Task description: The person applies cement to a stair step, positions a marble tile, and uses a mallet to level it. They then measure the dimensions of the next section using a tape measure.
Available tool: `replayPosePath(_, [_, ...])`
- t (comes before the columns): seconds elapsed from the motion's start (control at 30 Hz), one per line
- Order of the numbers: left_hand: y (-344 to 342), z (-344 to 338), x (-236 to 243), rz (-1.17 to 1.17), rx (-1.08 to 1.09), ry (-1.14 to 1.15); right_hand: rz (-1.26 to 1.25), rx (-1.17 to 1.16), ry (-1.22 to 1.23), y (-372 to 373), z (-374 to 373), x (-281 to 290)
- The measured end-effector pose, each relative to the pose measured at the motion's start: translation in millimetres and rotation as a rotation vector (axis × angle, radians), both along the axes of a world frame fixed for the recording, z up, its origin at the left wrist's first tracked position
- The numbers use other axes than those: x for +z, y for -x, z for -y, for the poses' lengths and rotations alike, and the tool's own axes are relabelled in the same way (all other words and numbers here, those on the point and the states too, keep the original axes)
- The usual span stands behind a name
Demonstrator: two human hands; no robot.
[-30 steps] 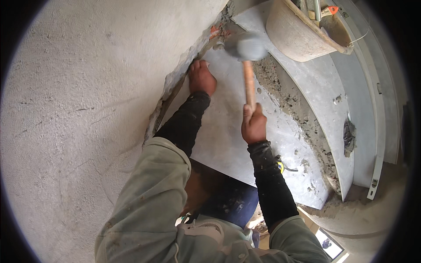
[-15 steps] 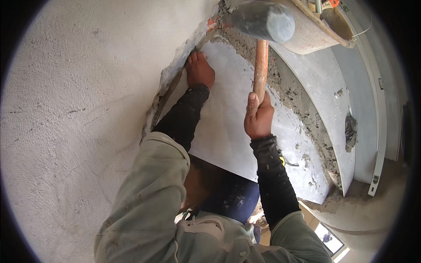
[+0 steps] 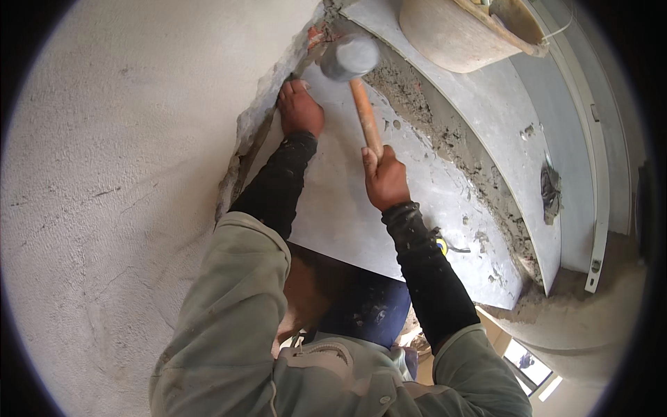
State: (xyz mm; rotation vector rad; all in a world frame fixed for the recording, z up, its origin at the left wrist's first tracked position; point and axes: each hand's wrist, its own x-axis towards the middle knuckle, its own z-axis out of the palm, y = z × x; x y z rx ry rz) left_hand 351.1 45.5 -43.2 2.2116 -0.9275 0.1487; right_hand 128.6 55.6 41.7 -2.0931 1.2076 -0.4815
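"Where is the mallet (image 3: 360, 94)?"

"In the right hand (image 3: 386, 182), fingers clamped round its wooden handle (image 3: 366, 117); the grey head (image 3: 350, 58) shows over the slab's (image 3: 347, 201) far end, though contact cannot be told."

"And the left hand (image 3: 301, 111)?"

"At the slab's edge beside the rough wall (image 3: 139, 174), fingers close together; whether they grip anything cannot be told. A bucket (image 3: 451, 38) is upper right."

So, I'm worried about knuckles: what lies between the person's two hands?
In the head view, bare grey slab lies between the left hand and the right hand.
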Motion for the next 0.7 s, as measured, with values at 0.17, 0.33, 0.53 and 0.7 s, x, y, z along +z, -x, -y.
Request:
replayPosePath(0.17, [-3, 5, 6, 0.027, 0.022, 0.009, -0.106, 0.006, -0.042, 14, -5, -1])
replayPosePath(0.33, [-2, -1, -1, 0.003, 0.043, -0.019, -0.06, -0.032, -0.064, 32, -19, 3])
replayPosePath(0.53, [6, -3, -6, 0.003, 0.0, -0.027, -0.146, -0.035, -0.064, 44, -22, -17])
replayPosePath(0.7, [0, 4, 0, 0.002, 0.007, -0.026, -0.164, -0.003, -0.092, 47, -14, -16])
